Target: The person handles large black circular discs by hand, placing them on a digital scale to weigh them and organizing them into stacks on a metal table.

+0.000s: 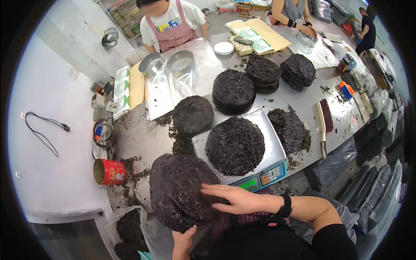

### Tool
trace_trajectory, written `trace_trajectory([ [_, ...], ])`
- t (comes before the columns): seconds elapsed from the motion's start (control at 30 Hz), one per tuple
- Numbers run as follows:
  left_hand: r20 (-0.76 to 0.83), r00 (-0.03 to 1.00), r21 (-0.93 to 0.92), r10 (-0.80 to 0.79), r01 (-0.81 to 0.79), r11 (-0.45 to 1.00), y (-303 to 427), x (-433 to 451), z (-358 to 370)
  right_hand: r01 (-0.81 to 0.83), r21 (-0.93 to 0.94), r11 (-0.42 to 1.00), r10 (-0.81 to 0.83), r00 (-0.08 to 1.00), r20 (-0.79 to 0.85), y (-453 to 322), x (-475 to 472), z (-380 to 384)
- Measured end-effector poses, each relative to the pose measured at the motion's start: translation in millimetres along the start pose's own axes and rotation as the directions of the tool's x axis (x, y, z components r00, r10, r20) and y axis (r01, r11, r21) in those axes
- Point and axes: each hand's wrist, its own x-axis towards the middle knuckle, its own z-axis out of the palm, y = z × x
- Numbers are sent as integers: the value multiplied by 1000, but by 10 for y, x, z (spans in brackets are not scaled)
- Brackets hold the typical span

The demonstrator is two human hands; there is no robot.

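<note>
My left hand [183,239] grips the near edge of a large round stack of dried dark seaweed [182,191], its thumb on the edge and its fingers hidden beneath. My right hand [232,198], fingers apart, reaches over the stack's right side; whether the fingertips touch it I cannot tell. Just beyond, a digital scale [275,136] bears a round seaweed cake [235,146] on its metal pan. Behind the scale stand more round seaweed stacks [233,92], and a loose seaweed piece [287,130] lies at its right.
A red tin [109,171] stands at the table's left edge. A bench brush [322,120] lies on the right. Metal rings [180,61] stand on plastic sheets at the back. One person [172,26] stands across the table; another [292,16] works at the far right. An open plastic bag [156,230] is below left.
</note>
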Motion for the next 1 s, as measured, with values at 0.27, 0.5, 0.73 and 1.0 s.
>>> trace_trajectory([
  [0.27, -69, 996, -177, -60, 46, 983, 40, 16, -96, 83, -289, 954, -117, 988, -103, -87, -37, 11],
  [0.5, 56, 979, 349, 198, -205, 914, -342, 24, -370, 127, -292, 948, -180, 970, -161, -163, 28, 89],
  [0.73, 177, 910, 394, 375, -415, 820, -69, 79, 412, 83, -222, 971, -133, 966, -220, -13, -110, 81],
  [1.0, 251, 885, 269, 393, -454, 849, -209, 488, 384, 77, -72, 994, -97, 930, -354, -74, -19, -33],
])
